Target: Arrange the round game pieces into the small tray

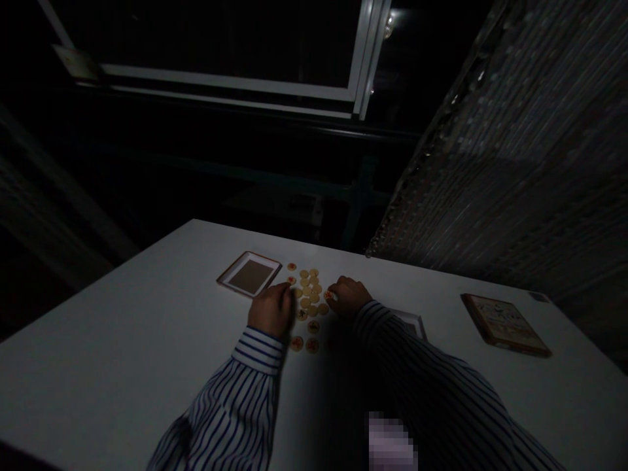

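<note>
Several round yellow game discs (310,294) with red or dark marks lie in a loose cluster on a white table (122,353). My left hand (271,309) rests at the cluster's left edge, fingers curled over the discs there. My right hand (347,294) sits at the right edge, fingers bent, with one red-marked disc (329,296) pinched at its fingertips. Both arms wear striped sleeves. The light is dim, so what lies under the left fingers is hidden.
A shallow open box tray (249,275) with a brown inside lies just left of the discs. A white-edged flat piece (415,322) shows behind my right sleeve. A flat brown box lid (505,324) lies at the right. A woven blind (515,150) hangs at right, a dark window behind.
</note>
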The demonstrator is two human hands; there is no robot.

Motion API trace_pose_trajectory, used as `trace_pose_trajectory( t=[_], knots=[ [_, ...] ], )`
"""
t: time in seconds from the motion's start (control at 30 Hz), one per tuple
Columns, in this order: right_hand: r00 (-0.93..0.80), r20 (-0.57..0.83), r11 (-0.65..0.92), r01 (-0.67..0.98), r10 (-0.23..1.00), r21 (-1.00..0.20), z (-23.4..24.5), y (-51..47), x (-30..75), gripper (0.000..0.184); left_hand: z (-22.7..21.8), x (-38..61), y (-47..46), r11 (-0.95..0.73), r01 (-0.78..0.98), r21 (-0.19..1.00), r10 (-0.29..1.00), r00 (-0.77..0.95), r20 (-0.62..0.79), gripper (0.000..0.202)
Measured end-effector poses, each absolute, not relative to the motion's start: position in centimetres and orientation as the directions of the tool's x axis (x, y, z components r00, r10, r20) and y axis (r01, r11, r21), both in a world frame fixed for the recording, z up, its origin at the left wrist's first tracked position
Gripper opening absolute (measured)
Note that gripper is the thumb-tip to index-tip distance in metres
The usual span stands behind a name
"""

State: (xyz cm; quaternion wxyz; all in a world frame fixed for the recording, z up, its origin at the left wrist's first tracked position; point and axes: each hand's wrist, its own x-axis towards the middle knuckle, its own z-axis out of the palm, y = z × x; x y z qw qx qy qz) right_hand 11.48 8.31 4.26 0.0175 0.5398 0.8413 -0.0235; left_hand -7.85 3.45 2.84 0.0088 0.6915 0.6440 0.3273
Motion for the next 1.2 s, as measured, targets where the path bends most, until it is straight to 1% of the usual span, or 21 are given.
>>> trace_pose_trajectory(
  t=[0.17, 0.27, 0.37, 0.43, 0.57, 0.77, 0.9, 0.97, 1.03, 1.1, 1.2],
  knots=[
    [-0.402, -0.083, 0.402, 0.915, 0.912, -0.019, 4.3, 8.5, 11.6, 0.034, 2.5, -8.1, 3.2, -0.162, 0.906, 0.392, 0.883, -0.045, 0.468, 0.033],
    [-0.41, -0.046, 0.408, 0.912, 0.911, -0.041, 4.5, 8.4, 12.0, 0.034, 2.6, -8.2, 3.2, -0.148, 0.906, 0.396, 0.877, -0.064, 0.475, 0.033],
    [-0.496, -0.013, 0.493, 0.866, 0.868, -0.083, 4.7, 7.9, 12.3, 0.032, 2.7, -8.1, 3.2, -0.143, 0.904, 0.403, 0.878, -0.072, 0.473, 0.033],
    [-0.575, -0.022, 0.57, 0.815, 0.818, -0.106, 4.8, 7.5, 12.3, 0.032, 2.7, -8.1, 3.1, -0.143, 0.904, 0.403, 0.871, -0.078, 0.486, 0.033],
    [-0.641, -0.041, 0.637, 0.766, 0.766, -0.088, 5.0, 6.8, 11.6, 0.027, 2.5, -8.0, 3.1, -0.152, 0.905, 0.397, 0.851, -0.084, 0.518, 0.032],
    [-0.638, -0.076, 0.636, 0.77, 0.766, -0.045, 4.9, 6.5, 10.9, 0.023, 2.6, -8.0, 3.2, -0.182, 0.896, 0.404, 0.853, -0.06, 0.518, 0.032],
    [-0.636, -0.047, 0.633, 0.771, 0.77, -0.076, 4.9, 6.4, 11.0, 0.023, 2.5, -8.0, 3.2, -0.2, 0.89, 0.41, 0.859, -0.042, 0.51, 0.033],
    [-0.632, -0.013, 0.626, 0.771, 0.775, -0.116, 4.9, 6.5, 11.2, 0.022, 2.4, -7.9, 3.1, -0.225, 0.878, 0.423, 0.861, -0.025, 0.508, 0.033],
    [-0.609, 0.024, 0.602, 0.777, 0.793, -0.183, 4.8, 6.6, 11.4, 0.022, 2.3, -7.8, 3.1, -0.263, 0.861, 0.435, 0.855, 0.0, 0.518, 0.032],
    [-0.565, 0.043, 0.55, 0.78, 0.824, -0.297, 4.7, 6.8, 11.5, 0.021, 2.2, -7.6, 3.0, -0.311, 0.841, 0.443, 0.842, 0.027, 0.539, 0.03],
    [-0.466, 0.008, 0.402, 0.754, 0.885, -0.52, 4.4, 7.0, 11.5, 0.023, 2.3, -7.2, 2.9, -0.378, 0.81, 0.448, 0.823, 0.072, 0.564, 0.027]
  ],
)
